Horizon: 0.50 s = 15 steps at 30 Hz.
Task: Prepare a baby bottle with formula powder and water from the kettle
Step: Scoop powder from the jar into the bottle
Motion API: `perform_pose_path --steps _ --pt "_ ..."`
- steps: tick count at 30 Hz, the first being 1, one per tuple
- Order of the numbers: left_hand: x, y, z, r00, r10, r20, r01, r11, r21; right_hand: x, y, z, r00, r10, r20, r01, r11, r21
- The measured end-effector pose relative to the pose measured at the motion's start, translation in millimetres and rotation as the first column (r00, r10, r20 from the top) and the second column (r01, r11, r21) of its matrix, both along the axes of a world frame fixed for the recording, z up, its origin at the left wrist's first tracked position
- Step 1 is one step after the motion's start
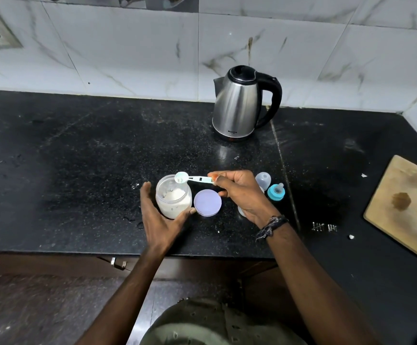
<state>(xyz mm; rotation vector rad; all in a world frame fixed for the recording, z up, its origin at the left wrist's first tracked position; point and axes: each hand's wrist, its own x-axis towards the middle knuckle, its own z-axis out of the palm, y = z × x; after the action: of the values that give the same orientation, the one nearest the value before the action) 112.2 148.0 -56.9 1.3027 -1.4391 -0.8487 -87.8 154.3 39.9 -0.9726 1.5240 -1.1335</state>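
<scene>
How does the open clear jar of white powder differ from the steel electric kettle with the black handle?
The clear jar of white powder is see-through, so its contents show; the steel kettle is opaque. The jar is open, its lilac round lid lying beside it; the kettle's lid is shut. The left hand cups the jar; nothing touches the kettle. Both stand upright on the black counter.

I see the open powder jar point(174, 198), half full of white formula, upright near the counter's front; the steel kettle point(239, 105) stands far right, lid shut.
</scene>
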Motion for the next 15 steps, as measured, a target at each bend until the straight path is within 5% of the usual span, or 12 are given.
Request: perform_pose_path --steps 8,15 --pt "-45 20 34 0.999 0.011 -0.044 -0.021 0.973 -0.230 -22 10 18 0.995 -0.065 0.071 0.069 0.996 -0.049" --pt "-95 23 38 0.974 -0.220 -0.053 0.214 0.971 -0.107 -63 36 26 0.977 -0.190 0.095 0.196 0.979 -0.060"
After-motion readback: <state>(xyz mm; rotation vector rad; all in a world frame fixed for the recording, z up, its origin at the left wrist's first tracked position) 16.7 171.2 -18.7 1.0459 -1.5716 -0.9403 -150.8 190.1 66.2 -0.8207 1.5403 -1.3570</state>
